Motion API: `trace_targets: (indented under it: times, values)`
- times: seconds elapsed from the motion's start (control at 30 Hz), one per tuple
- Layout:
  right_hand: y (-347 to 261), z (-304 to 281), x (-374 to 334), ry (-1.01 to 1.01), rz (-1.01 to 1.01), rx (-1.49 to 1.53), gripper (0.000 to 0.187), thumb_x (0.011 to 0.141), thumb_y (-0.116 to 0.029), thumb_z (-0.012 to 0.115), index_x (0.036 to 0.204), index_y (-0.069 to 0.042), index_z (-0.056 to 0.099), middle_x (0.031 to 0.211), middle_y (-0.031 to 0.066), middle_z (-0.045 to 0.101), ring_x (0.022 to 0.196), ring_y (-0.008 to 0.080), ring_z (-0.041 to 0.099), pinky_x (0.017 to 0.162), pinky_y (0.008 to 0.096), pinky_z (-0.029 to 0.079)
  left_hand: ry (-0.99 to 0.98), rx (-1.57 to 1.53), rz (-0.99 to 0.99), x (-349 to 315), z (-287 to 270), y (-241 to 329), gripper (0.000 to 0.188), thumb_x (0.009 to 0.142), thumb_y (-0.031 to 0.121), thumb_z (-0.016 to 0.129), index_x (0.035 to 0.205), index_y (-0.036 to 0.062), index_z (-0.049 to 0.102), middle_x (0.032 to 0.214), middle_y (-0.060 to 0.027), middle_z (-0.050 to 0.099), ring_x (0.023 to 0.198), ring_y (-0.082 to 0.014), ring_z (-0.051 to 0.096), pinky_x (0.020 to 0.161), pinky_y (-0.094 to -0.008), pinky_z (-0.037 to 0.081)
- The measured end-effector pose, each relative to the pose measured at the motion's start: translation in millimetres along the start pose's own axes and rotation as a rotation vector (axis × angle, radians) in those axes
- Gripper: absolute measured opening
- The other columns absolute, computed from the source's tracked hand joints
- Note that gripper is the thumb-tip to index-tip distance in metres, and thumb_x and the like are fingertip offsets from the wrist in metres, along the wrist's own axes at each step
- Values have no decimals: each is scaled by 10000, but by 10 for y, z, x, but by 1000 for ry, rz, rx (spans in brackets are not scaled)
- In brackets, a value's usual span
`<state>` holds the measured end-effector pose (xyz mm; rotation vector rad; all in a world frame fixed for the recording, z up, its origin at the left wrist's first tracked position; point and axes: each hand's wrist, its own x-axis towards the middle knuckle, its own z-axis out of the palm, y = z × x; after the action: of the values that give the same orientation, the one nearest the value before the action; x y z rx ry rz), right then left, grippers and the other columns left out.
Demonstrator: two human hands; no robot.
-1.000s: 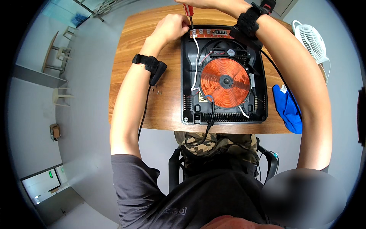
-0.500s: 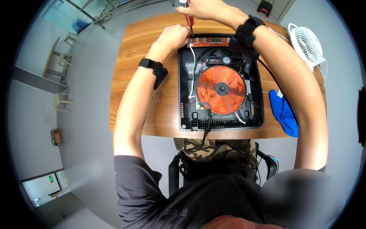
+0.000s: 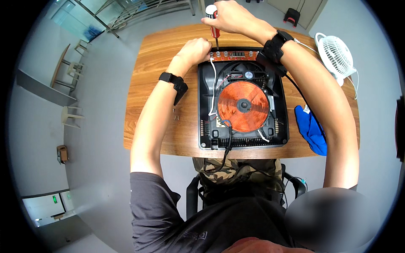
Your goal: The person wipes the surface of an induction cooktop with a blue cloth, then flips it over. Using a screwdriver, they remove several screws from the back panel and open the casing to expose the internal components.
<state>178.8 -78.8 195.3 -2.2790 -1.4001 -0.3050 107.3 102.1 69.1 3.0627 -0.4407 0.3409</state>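
An opened induction cooker with a black housing (image 3: 205, 88) lies on the table, its round copper coil (image 3: 236, 90) exposed. Along its far edge runs an orange circuit board (image 3: 241, 59) with a small display and several round buttons. Above that board my right hand (image 3: 236, 17) grips a screwdriver (image 3: 215, 32) by its red handle. The shaft points down at the board's left part; the tip is too small to make out. My left hand (image 3: 194, 51) rests at the cooker's far left corner, fingers curled together against the board's end. Whatever they pinch is hidden.
Several tiny screws (image 3: 176, 117) lie on the wooden table (image 3: 160, 46) left of the cooker. A blue cloth (image 3: 310, 133) lies to the right, and a white fan (image 3: 336, 55) stands at the far right. A black cable (image 3: 228, 145) hangs over the near edge.
The screwdriver has shifted slightly right along the board, from its left end to about the second button. My left hand stays at the corner. The whole view has tilted a little.
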Motion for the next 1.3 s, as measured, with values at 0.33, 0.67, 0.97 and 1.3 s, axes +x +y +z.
trace_targets:
  times: [0.33, 0.67, 0.97, 1.3]
  values:
    - [44, 15, 11, -31, 102, 6, 497, 889, -451, 727, 957, 41, 725, 818, 258, 720, 805, 421, 719, 775, 460, 584, -37, 73, 102, 70, 40, -39, 135, 780, 124, 677, 781, -10, 672, 859, -216, 685, 810, -426, 683, 763, -503, 563]
    - [120, -61, -88, -52, 125, 116, 455, 893, -418, 725, 894, 37, 713, 781, 248, 714, 775, 420, 714, 753, 462, 576, -77, -68, 29, 85, 6, -74, 88, 746, 78, 684, 773, -4, 669, 815, -225, 688, 807, -419, 678, 756, -487, 553]
    - [170, -82, -94, -58, 141, 134, 459, 897, -420, 720, 876, 38, 712, 757, 240, 710, 758, 409, 713, 735, 449, 573, -128, -117, -23, 85, -1, -107, 124, 752, 101, 724, 803, -2, 677, 810, -227, 695, 827, -416, 678, 761, -467, 549]
    - [116, -90, -110, -43, 119, 54, 438, 926, -387, 645, 665, -50, 749, 630, 71, 714, 720, 290, 721, 766, 394, 588, -106, -53, 8, 49, 141, -122, 209, 839, 130, 656, 918, -53, 591, 895, -274, 663, 865, -466, 663, 789, -516, 543]
